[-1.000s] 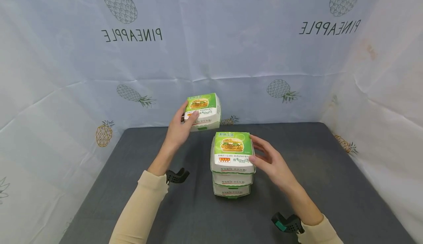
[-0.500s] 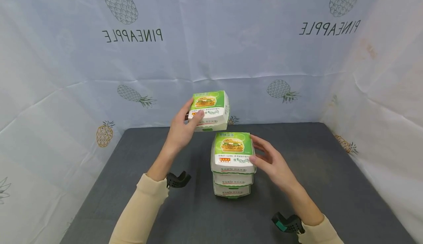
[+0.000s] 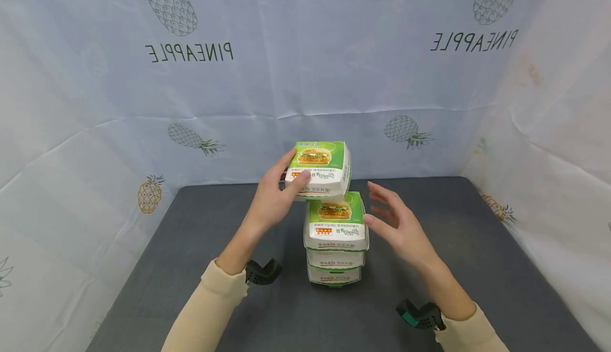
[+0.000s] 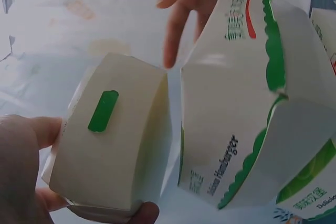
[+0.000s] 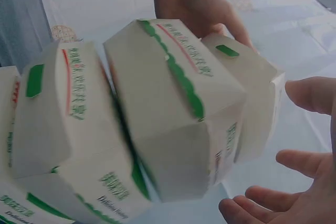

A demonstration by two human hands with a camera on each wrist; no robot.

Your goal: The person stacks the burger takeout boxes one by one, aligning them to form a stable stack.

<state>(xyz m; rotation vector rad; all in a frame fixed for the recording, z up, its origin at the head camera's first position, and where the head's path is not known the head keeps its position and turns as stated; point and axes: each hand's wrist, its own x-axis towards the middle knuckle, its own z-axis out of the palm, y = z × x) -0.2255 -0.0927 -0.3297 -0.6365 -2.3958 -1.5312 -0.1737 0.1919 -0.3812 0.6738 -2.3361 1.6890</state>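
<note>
My left hand [image 3: 274,195] grips a green-and-white burger box [image 3: 329,174], thumb on its near side and fingers along its left. The held box is just over a stack of three matching boxes, overlapping the back of the top box [image 3: 336,230] in the head view. In the left wrist view a narrow gap shows between the held box [image 4: 110,145] and the stack's top box [image 4: 226,103]. Right of the stack, my right hand [image 3: 403,230] is spread with nothing in it, its thumb tip close to the top box's edge.
The stack's middle box [image 3: 336,259] and bottom box [image 3: 336,276] sit on the dark grey tabletop [image 3: 200,299], a little out of line with the top one. A pale pineapple-print cloth [image 3: 334,76] hangs behind and along both sides.
My left hand has carried its burger box rightward and down over the stack. The right fingers, earlier against the top box, have come away from it. The stack stays put.
</note>
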